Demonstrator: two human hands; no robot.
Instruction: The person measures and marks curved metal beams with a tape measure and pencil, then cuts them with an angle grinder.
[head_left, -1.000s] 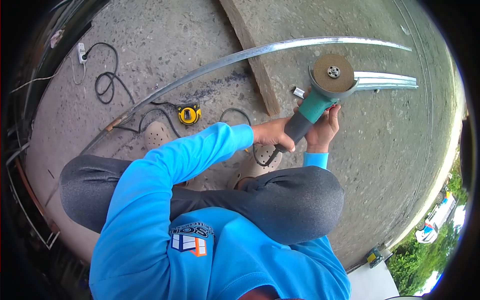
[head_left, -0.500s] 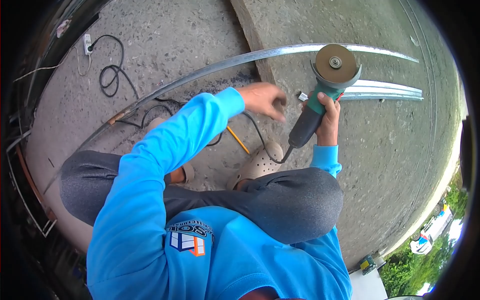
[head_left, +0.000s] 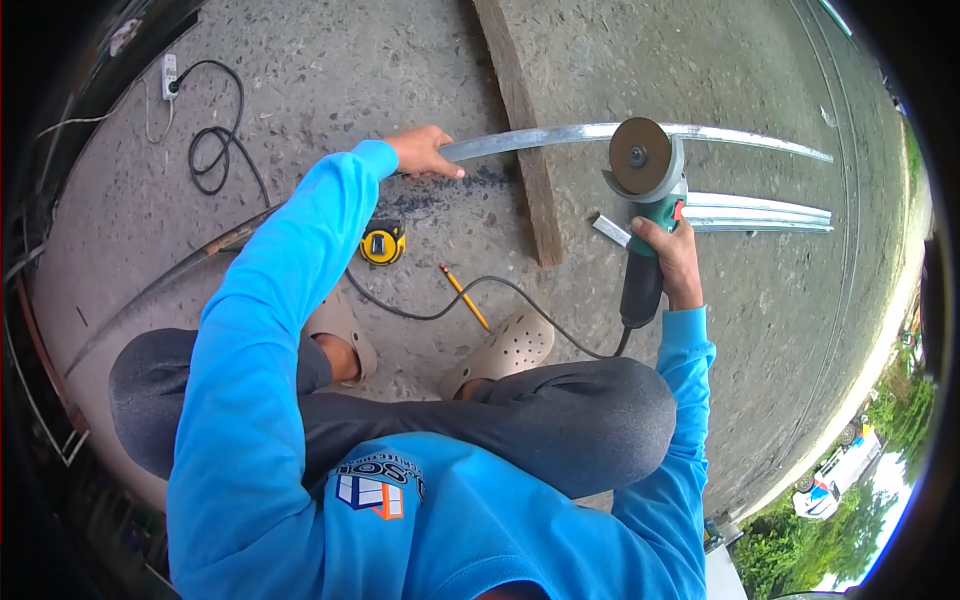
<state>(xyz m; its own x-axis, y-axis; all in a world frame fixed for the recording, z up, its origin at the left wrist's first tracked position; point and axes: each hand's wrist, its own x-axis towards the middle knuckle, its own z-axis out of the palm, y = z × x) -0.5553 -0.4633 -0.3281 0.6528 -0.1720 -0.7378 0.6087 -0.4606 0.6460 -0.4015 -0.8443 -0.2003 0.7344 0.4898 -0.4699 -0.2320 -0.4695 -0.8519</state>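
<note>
My right hand [head_left: 672, 258] is wrapped around the green and black body of an angle grinder [head_left: 652, 262], held up with its brown cutting disc [head_left: 640, 156] toward the top. My left hand [head_left: 422, 152] is closed around a long, thin metal strip [head_left: 580, 134], thumb on the near side. The strip runs across the floor, passing behind my left sleeve and under the grinder's disc in view. A short cut piece of metal channel [head_left: 611, 229] lies just left of the grinder. Between my arms are a yellow tape measure [head_left: 382, 243] and a yellow pencil [head_left: 465, 297].
A wooden board [head_left: 522, 130] lies on the concrete under the strip. More metal channels [head_left: 760, 212] rest at the right. The grinder's cord [head_left: 430, 317] loops past my clogs [head_left: 515, 350], and a coiled black cable [head_left: 225, 135] leads to a white socket strip [head_left: 168, 76].
My left hand has moved left and taken hold of the metal strip. The grinder has shifted slightly right and down and turned more upright. The tape measure has come into sight.
</note>
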